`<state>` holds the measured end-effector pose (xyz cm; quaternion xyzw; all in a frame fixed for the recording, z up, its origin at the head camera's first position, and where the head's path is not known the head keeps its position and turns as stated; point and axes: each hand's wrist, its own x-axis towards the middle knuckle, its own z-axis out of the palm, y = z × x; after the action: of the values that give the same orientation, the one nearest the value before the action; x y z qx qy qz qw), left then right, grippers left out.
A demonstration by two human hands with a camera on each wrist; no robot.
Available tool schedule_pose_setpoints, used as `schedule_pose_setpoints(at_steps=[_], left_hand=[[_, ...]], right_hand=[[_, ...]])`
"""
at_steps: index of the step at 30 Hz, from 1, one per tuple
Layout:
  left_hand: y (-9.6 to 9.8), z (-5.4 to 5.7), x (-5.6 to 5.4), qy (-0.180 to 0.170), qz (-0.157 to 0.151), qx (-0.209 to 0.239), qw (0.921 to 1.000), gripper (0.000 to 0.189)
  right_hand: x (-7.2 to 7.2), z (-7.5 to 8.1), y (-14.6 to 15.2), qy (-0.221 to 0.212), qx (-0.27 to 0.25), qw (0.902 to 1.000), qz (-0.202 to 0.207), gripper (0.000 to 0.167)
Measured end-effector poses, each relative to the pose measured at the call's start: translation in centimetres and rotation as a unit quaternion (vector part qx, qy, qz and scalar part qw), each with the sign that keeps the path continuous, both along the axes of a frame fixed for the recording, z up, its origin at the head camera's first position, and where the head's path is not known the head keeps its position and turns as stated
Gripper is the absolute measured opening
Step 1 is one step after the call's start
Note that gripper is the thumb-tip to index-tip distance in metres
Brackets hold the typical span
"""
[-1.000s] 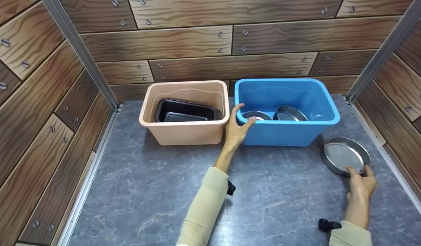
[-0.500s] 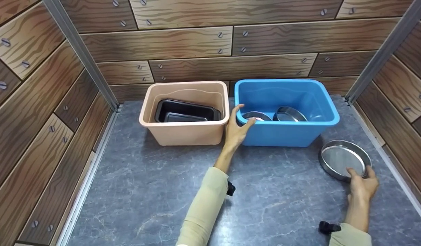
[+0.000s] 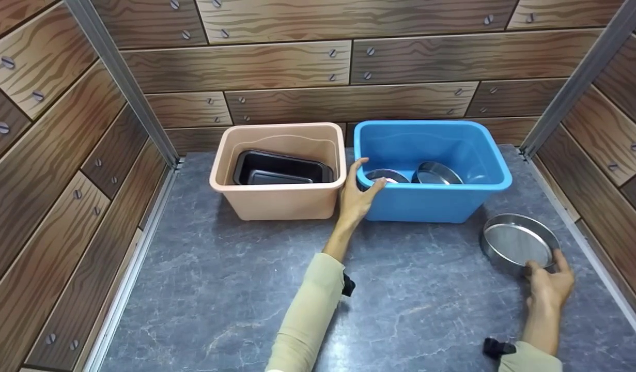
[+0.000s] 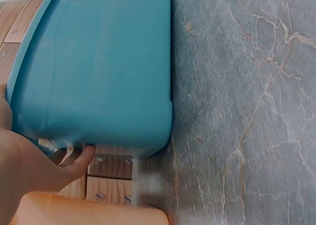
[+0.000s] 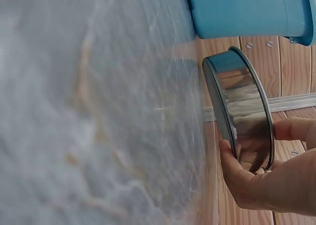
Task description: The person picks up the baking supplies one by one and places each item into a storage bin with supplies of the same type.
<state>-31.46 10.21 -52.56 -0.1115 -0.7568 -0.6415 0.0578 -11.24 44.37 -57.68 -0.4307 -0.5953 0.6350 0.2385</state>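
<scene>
A round silver cake pan (image 3: 519,240) is at the right of the table, held at its near right edge by my right hand (image 3: 550,287). In the right wrist view, my right hand (image 5: 269,185) pinches the shiny side wall of the pan (image 5: 247,106), which is tilted close over the tabletop. My left hand (image 3: 356,199) grips the front left corner of the blue bin (image 3: 421,201), thumb over the rim. The left wrist view shows the fingers of my left hand (image 4: 39,160) under that rim. Inside the bin lie two round metal pans, one flat (image 3: 387,176) and one leaning (image 3: 436,173).
A peach bin (image 3: 281,201) stands left of the blue one, with a black loaf pan (image 3: 284,168) inside. Wood-print walls (image 3: 276,67) enclose the grey marbled table (image 3: 235,299) at the back and both sides. Metal strips (image 3: 126,289) run along the side edges.
My right hand and the round pan have shifted slightly toward me, and the thumb has moved from inside the pan to its near rim. My left hand stays on the blue bin.
</scene>
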Motion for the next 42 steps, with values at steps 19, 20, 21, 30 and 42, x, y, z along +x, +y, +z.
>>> schedule_pose_setpoints(at_steps=[19, 20, 21, 30, 42], left_hand=[[0.1, 0.1, 0.1, -0.018, 0.002, -0.001, 0.9998, 0.064], [0.1, 0.1, 0.1, -0.018, 0.002, -0.002, 0.9998, 0.064], [0.1, 0.1, 0.1, -0.016, 0.002, -0.001, 0.9999, 0.064], [0.1, 0.0, -0.1, -0.002, 0.004, -0.002, 1.0000, 0.066], [0.2, -0.2, -0.2, -0.002, 0.006, 0.000, 1.0000, 0.066]], right_hand=[[1.2, 3.2, -0.6, 0.051, -0.032, 0.9981, 0.009, 0.074], [1.2, 3.4, -0.7, 0.058, -0.031, 0.9978, 0.007, 0.074], [1.2, 3.6, -0.8, 0.064, -0.032, 0.9975, 0.004, 0.073], [1.5, 5.2, -1.3, 0.161, -0.058, 0.9849, -0.027, 0.069], [1.7, 6.1, -1.5, 0.231, -0.071, 0.9688, -0.053, 0.066]])
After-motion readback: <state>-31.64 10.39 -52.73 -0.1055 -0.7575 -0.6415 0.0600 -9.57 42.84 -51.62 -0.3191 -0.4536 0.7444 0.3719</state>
